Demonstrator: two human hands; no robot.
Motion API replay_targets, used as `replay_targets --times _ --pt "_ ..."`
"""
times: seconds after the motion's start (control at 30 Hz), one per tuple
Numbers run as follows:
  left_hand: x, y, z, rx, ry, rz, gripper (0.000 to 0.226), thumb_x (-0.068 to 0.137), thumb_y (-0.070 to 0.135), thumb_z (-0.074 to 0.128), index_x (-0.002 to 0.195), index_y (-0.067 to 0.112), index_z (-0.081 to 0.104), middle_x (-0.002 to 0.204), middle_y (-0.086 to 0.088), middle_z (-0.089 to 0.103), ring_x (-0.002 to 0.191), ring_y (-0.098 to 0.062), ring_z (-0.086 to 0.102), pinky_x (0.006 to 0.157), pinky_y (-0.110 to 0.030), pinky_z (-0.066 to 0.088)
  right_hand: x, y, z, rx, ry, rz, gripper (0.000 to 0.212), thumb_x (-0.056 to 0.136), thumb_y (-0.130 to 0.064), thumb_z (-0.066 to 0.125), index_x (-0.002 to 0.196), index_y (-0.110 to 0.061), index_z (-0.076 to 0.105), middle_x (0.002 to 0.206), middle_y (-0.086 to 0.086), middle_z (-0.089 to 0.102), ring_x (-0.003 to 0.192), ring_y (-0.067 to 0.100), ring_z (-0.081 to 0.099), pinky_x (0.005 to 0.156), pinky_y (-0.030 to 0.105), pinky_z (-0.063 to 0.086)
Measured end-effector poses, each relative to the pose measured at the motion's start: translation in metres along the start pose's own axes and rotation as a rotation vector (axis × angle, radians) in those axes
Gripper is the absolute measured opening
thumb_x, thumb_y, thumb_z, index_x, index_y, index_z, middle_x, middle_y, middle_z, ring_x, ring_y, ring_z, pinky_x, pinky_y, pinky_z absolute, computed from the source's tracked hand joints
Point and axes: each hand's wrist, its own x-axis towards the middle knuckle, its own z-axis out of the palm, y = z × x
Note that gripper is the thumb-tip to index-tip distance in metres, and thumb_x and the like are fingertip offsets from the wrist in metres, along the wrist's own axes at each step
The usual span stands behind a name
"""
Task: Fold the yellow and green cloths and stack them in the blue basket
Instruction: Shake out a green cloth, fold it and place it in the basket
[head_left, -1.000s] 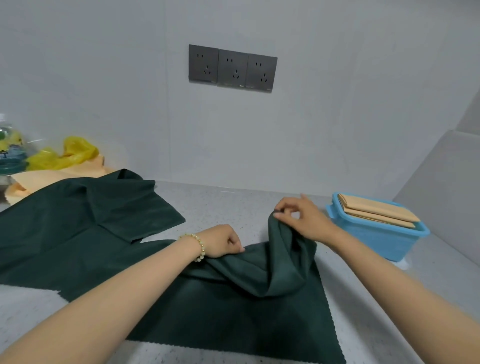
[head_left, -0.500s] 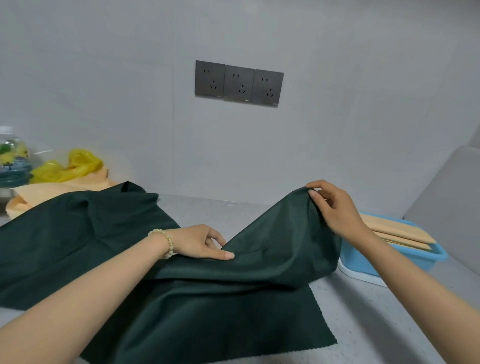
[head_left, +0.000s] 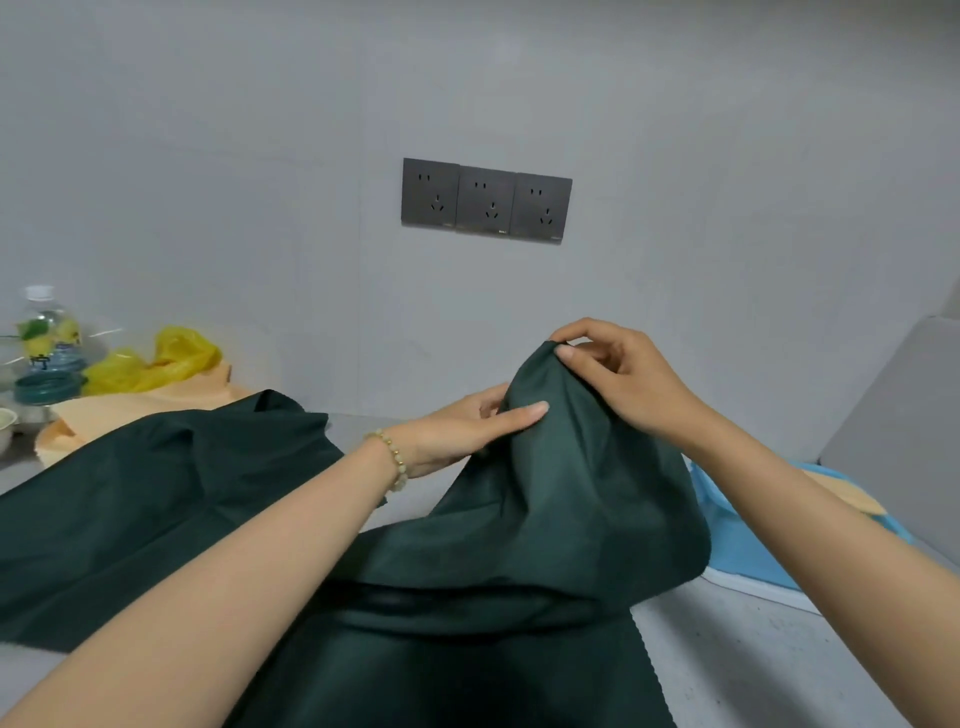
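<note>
A dark green cloth (head_left: 545, 519) is lifted off the grey counter in front of me. My right hand (head_left: 618, 379) pinches its top corner, raised above the counter. My left hand (head_left: 467, 431), with a bead bracelet on the wrist, grips the cloth's edge just below and to the left. A second dark green cloth (head_left: 156, 499) lies spread at the left. Pale yellow cloths (head_left: 150, 405) lie beyond it. The blue basket (head_left: 743, 540) stands at the right, mostly hidden by my right arm and the lifted cloth, with a folded yellow cloth (head_left: 860, 501) in it.
A water bottle (head_left: 47, 332) and a crumpled yellow plastic bag (head_left: 156, 364) sit at the far left by the wall. Three dark wall sockets (head_left: 485, 200) are above the counter. A grey side panel (head_left: 904, 415) rises at the right.
My right hand has carried the cloth's corner up and to the left. My left hand rose from the counter to meet it and took hold of the cloth's edge. The camera tilted upward.
</note>
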Motion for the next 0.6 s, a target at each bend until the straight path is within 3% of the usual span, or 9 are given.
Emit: replay_targets --times 0.1,0.17,0.23,0.33,0.4,0.47,0.53,0.6 --pt "0.006 0.017 -0.002 -0.082 -0.045 0.012 0.035 0.088 0.035 0.065 0.120 0.020 0.062 0.119 0.004 0.067 0.112 -0.010 0.062 0.085 -0.017 0.049 0.007 -0.020 -0.011 -0.022 0.023 0.000 0.007 0.093 -0.023 0.058 0.092 -0.022 0.065 0.072 0.016 0.068 0.064 0.014 0.059 0.063 0.025 0.049" --pt "0.003 0.032 -0.010 0.003 -0.010 0.022 0.037 0.085 0.033 0.069 0.118 0.017 0.065 0.117 0.002 0.069 0.110 -0.012 0.063 0.089 -0.018 0.048 0.008 -0.033 -0.028 -0.094 -0.023 0.056 0.018 0.082 -0.039 0.068 0.090 -0.023 0.066 0.067 0.011 0.068 0.059 0.013 0.061 0.056 0.020 0.048" --pt "-0.001 0.049 -0.019 0.116 0.093 0.050 0.034 0.083 0.035 0.071 0.113 0.019 0.068 0.108 0.005 0.072 0.102 -0.009 0.067 0.083 -0.016 0.050 0.007 -0.044 -0.045 -0.199 -0.163 0.184 0.036 0.065 -0.052 0.077 0.089 -0.026 0.070 0.073 0.001 0.073 0.065 0.012 0.069 0.055 0.017 0.050" --pt "-0.008 0.077 -0.029 0.170 0.295 0.206 0.026 0.083 0.032 0.072 0.108 0.022 0.070 0.101 0.009 0.073 0.092 -0.005 0.069 0.072 -0.012 0.052 0.009 -0.052 -0.061 -0.404 -0.381 0.343 0.029 0.061 -0.048 0.084 0.072 -0.024 0.072 0.069 -0.007 0.072 0.060 0.006 0.067 0.051 0.015 0.048" --pt "-0.015 0.094 -0.035 0.212 0.376 0.300 0.024 0.084 0.029 0.072 0.107 0.021 0.071 0.099 0.010 0.074 0.089 -0.003 0.069 0.069 -0.010 0.050 0.012 -0.057 -0.069 -0.448 -0.343 0.350 0.021 0.068 -0.038 0.083 0.060 -0.024 0.070 0.060 -0.010 0.068 0.052 0.003 0.061 0.046 0.011 0.042" --pt "-0.028 0.114 -0.041 0.318 0.355 0.259 0.022 0.081 0.032 0.075 0.102 0.025 0.071 0.095 0.013 0.074 0.085 -0.001 0.069 0.065 -0.009 0.050 0.017 -0.065 -0.080 -0.389 -0.264 0.318 0.015 0.076 -0.035 0.078 0.074 -0.021 0.073 0.075 -0.003 0.074 0.067 0.008 0.068 0.058 0.014 0.050" --pt "-0.038 0.130 -0.048 0.486 0.237 0.075 0.026 0.077 0.034 0.078 0.099 0.027 0.069 0.092 0.015 0.074 0.083 -0.001 0.069 0.064 -0.009 0.050 0.022 -0.074 -0.090 -0.229 -0.260 0.323 0.024 0.084 -0.034 0.069 0.100 -0.015 0.071 0.100 0.004 0.073 0.092 0.017 0.070 0.080 0.026 0.055" --pt "-0.046 0.140 -0.056 0.586 0.093 -0.115 0.033 0.077 0.032 0.078 0.105 0.022 0.067 0.096 0.011 0.074 0.088 -0.005 0.070 0.068 -0.012 0.052 0.025 -0.079 -0.097 -0.070 -0.309 0.364 0.035 0.087 -0.033 0.063 0.116 -0.013 0.063 0.115 0.005 0.069 0.107 0.021 0.065 0.091 0.032 0.053"
